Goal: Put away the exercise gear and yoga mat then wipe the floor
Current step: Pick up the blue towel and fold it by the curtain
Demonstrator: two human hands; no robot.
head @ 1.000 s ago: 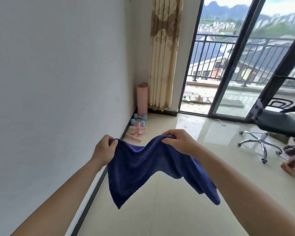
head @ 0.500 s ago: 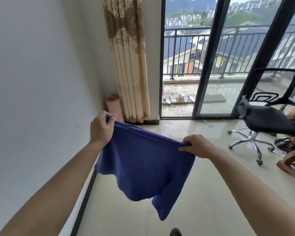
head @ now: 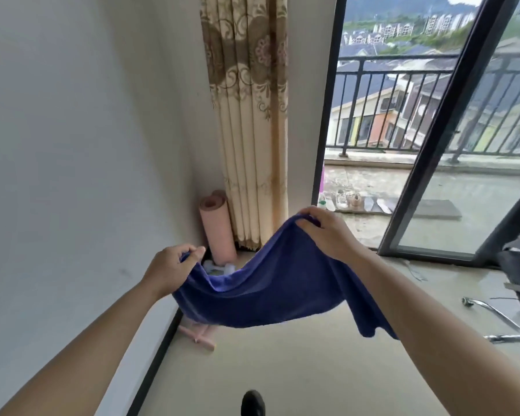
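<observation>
A dark blue cloth (head: 270, 289) hangs spread in the air between my hands. My left hand (head: 170, 270) pinches its left corner near the wall. My right hand (head: 327, 232) grips the top edge higher up and to the right. A rolled pink yoga mat (head: 216, 229) stands upright in the corner by the curtain. Below it, pale blue dumbbells (head: 222, 269) peek over the cloth's edge. A pink piece of exercise gear (head: 197, 336) lies on the floor by the baseboard, partly hidden by the cloth.
A white wall (head: 72, 175) runs along the left. A patterned curtain (head: 249, 115) hangs in the corner beside a sliding glass door (head: 433, 145) to a balcony. An office chair (head: 517, 295) stands at the right edge. A dark shoe tip (head: 252, 403) shows at the bottom.
My right hand has risen above my left, which has dropped, so the cloth now sags between them. The view has moved closer to the corner, and the floor gear shows again.
</observation>
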